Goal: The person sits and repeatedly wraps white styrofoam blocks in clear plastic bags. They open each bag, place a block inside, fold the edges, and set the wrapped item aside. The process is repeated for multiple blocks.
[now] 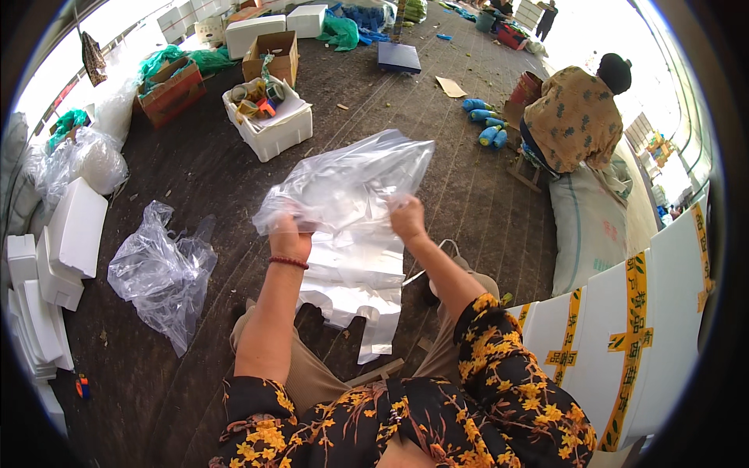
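A large clear plastic bag [351,169] is stretched out in front of me between both hands. My left hand [291,237], with a red bead bracelet at the wrist, grips its left side and is partly hidden by the film. On the right side, my right hand [408,219] is closed on the bag's edge, slightly blurred. Below the hands hangs a stack of flat plastic bags [357,275], with handle-shaped cutouts along its lower end, between my knees. Left of me, a crumpled clear plastic bag [167,272] lies on the dark floor.
A white foam box [272,137] with tape rolls stands ahead. White foam lids [76,234] are stacked at left; taped foam boxes [608,327] line the right. A person [573,117] sits beside a woven sack [585,234] and blue-wrapped bundles [491,134]. A platform scale [399,57] stands farther off.
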Available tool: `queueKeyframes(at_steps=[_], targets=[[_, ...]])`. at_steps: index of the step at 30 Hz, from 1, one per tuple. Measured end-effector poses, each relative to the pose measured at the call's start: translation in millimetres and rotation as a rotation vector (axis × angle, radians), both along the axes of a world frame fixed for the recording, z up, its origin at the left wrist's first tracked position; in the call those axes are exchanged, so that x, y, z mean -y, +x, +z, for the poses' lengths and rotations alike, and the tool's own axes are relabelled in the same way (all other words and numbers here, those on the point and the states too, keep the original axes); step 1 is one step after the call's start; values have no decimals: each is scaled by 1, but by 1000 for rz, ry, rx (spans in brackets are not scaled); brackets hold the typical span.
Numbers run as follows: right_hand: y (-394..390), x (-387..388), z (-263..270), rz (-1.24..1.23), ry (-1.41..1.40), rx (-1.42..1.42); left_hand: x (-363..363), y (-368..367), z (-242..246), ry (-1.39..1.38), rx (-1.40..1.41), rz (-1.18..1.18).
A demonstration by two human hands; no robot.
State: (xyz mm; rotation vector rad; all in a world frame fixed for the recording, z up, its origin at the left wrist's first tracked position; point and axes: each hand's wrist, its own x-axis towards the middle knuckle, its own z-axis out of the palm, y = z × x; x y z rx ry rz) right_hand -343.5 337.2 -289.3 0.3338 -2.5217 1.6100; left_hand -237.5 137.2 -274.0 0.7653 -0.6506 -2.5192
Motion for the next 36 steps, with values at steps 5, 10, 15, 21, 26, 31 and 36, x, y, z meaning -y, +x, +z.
queueKeyframes(at_steps=[5, 10, 15, 21, 26, 31, 36], targets=[[-91, -103, -22, -526, -71, 157, 48, 24, 20, 61, -284, 204], [-100, -116, 1, -394, -854, 420, 47, 13, 3, -258, 4, 372], [-50, -45, 6, 33, -717, 242, -9, -2, 6, -644, 61, -199], [-79, -121, 3, -456, -216, 622, 38, 13, 18, -261, -193, 185], [-78, -142, -5, -209, 582, 177, 43, 4, -13, -181, -106, 118], [-24, -43, -16, 84, 649, -543, -38, 5, 5, -358, -283, -618], [-73, -61, -12, -1, -133, 86, 21, 18, -14, -1763, 585, -724]])
